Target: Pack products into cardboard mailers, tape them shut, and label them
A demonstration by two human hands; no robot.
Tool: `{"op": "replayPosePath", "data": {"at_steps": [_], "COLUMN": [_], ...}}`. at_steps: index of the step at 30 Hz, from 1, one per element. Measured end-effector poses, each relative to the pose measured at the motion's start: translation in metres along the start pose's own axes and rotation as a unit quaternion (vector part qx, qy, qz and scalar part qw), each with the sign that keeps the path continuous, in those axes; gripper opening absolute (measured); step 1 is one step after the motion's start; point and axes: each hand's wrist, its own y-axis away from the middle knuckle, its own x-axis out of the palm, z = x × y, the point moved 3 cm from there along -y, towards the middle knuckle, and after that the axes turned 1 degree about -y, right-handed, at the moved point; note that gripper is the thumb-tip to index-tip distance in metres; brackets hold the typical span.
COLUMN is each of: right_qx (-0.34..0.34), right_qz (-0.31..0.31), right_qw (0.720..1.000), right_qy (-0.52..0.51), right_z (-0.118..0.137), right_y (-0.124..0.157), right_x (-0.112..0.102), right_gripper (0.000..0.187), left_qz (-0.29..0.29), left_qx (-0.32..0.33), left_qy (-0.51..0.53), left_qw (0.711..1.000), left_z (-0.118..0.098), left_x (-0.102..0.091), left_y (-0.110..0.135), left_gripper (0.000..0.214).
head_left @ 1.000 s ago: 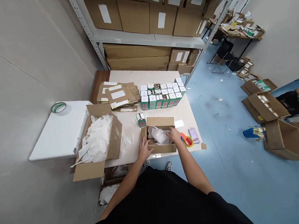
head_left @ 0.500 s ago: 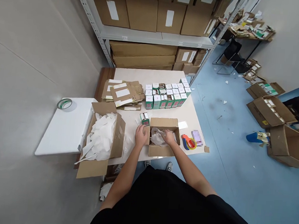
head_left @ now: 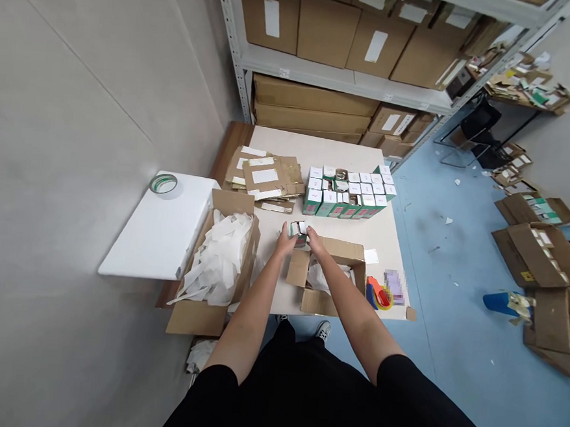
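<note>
Both my hands meet at a small green and white box [head_left: 299, 230] lying on the white table [head_left: 318, 152] just beyond an open cardboard carton [head_left: 329, 275]. My left hand [head_left: 285, 245] cups the box from the left and my right hand [head_left: 315, 239] closes on it from the right. White crumpled paper [head_left: 320, 278] lies inside the carton. Several matching green and white boxes [head_left: 347, 193] stand in rows farther back on the table.
A bigger carton of white paper scraps [head_left: 217, 264] sits at the left, beside a white side surface with a green tape roll [head_left: 163, 183]. Flattened cardboard [head_left: 263, 176] lies at the back left. A red tape dispenser [head_left: 378, 295] rests at the right. Shelves hold brown cartons; open cartons litter the blue floor.
Both hands have left the open carton and moved forward to the single small green and white box. The camera view has shifted to the left.
</note>
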Motion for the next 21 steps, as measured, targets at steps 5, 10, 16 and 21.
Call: {"op": "replayPosePath", "data": {"at_steps": [5, 10, 16, 21], "right_qx": [0.088, 0.103, 0.022, -0.023], "right_qz": [0.038, 0.047, 0.025, -0.043], "right_qw": [0.99, 0.989, 0.999, 0.999], "right_qy": [-0.098, -0.099, -0.028, -0.018], "right_z": [-0.009, -0.002, 0.017, 0.029], "right_y": [0.005, 0.008, 0.014, 0.024], "right_x": [0.035, 0.033, -0.007, -0.036], "right_gripper": [0.063, 0.058, 0.061, 0.067], "left_qz": [-0.059, -0.081, -0.148, -0.143], "left_qx": [-0.038, -0.008, 0.092, 0.154], "left_qy": [-0.027, -0.067, -0.101, -0.057], "left_qw": [0.997, 0.994, 0.98, 0.976], "left_z": [0.018, 0.007, -0.055, -0.1], "left_x": [-0.015, -0.029, -0.077, -0.105], "left_y": [-0.002, 0.003, 0.024, 0.055], "left_gripper": [0.086, 0.077, 0.071, 0.071]}}
